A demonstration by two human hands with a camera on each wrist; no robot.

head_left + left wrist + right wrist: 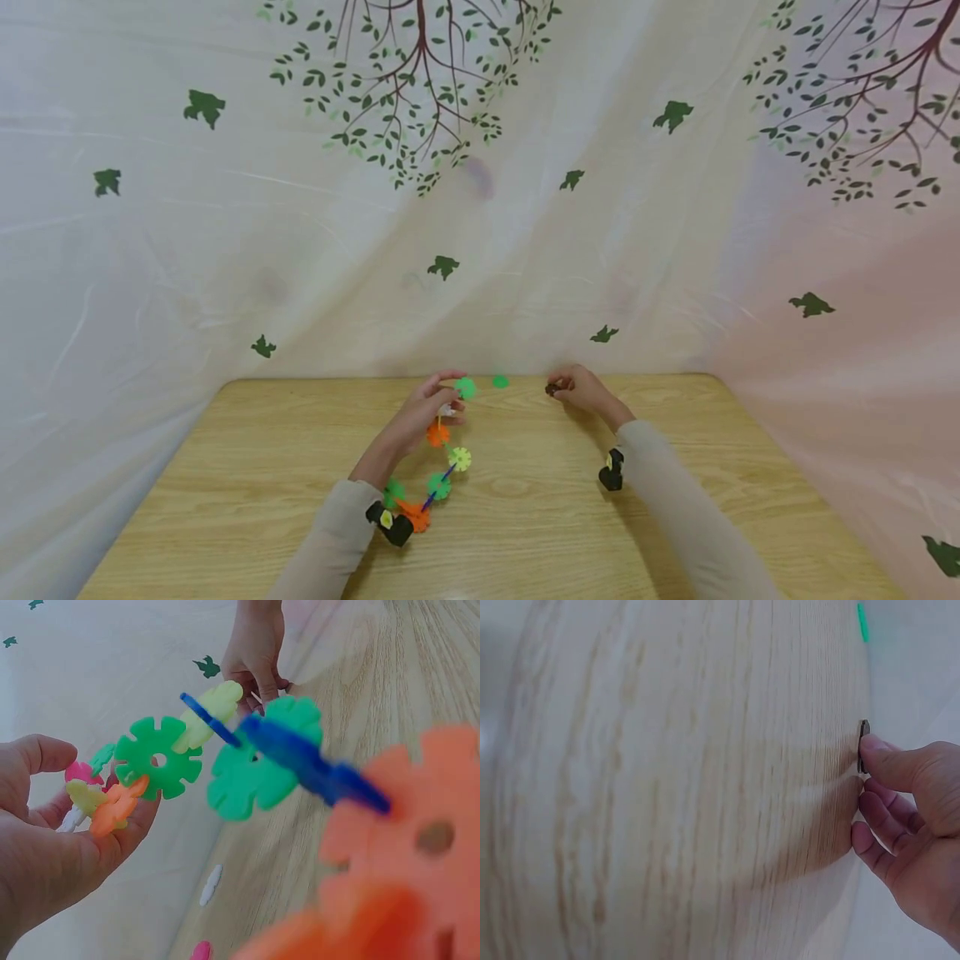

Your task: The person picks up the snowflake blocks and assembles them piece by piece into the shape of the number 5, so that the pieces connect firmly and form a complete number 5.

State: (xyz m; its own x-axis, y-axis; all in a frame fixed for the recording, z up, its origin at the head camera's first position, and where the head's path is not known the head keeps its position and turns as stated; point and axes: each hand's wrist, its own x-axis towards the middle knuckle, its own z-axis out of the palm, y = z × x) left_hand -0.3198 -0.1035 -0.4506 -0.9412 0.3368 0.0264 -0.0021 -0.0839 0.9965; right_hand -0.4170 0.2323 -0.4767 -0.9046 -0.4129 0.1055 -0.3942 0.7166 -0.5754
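My left hand (412, 421) holds one end of a chain of notched plastic snowflake discs, raised over the far part of the table. In the left wrist view the chain shows a green disc (139, 761), an orange disc (118, 802) and a pink disc (81, 773) by the fingers. Further along it, a blue disc (292, 754) slots into a large orange disc (390, 832) near the camera. At the table's back edge my right hand (588, 392) pinches a dark brown disc (552, 389) between thumb and finger, seen edge-on in the right wrist view.
A loose green disc (500, 382) lies at the back edge of the wooden table (540, 517), between the hands. In the left wrist view a white disc (211, 885) and a pink piece (201, 950) also lie there. A leaf-printed curtain (510, 308) hangs right behind the table.
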